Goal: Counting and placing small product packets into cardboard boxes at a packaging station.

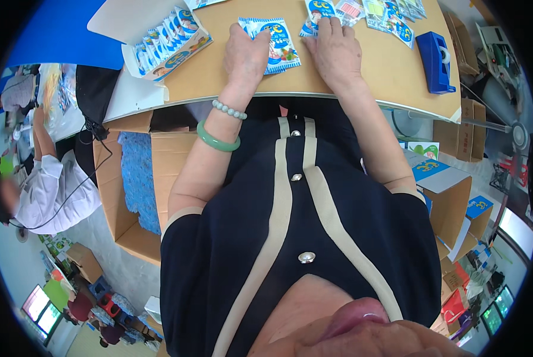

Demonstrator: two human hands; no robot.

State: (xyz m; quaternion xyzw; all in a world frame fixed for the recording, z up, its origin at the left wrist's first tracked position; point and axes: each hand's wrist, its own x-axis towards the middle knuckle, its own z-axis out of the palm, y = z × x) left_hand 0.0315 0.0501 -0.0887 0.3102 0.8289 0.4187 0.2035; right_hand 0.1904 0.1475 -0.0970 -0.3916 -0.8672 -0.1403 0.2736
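On the tan tabletop, my left hand [245, 53] grips the left edge of a small stack of blue-and-white candy packets [283, 46], its thumb lying over the top one. Colourful sweets are pictured on the packet's front. To the right, my right hand [337, 50] rests palm down with its fingers stretched forward, touching another blue-and-white packet [320, 11] at the far edge of view. What lies under that palm is hidden. Left of my left hand stands an open white display box [189, 58], filled with a row of similar packets standing on edge.
More packets [391, 21] lie at the far right of the table. A blue tape dispenser [434, 62] stands near the right edge. Open cardboard boxes [174, 172] sit below the table on both sides. A person in white [64, 187] works at the left.
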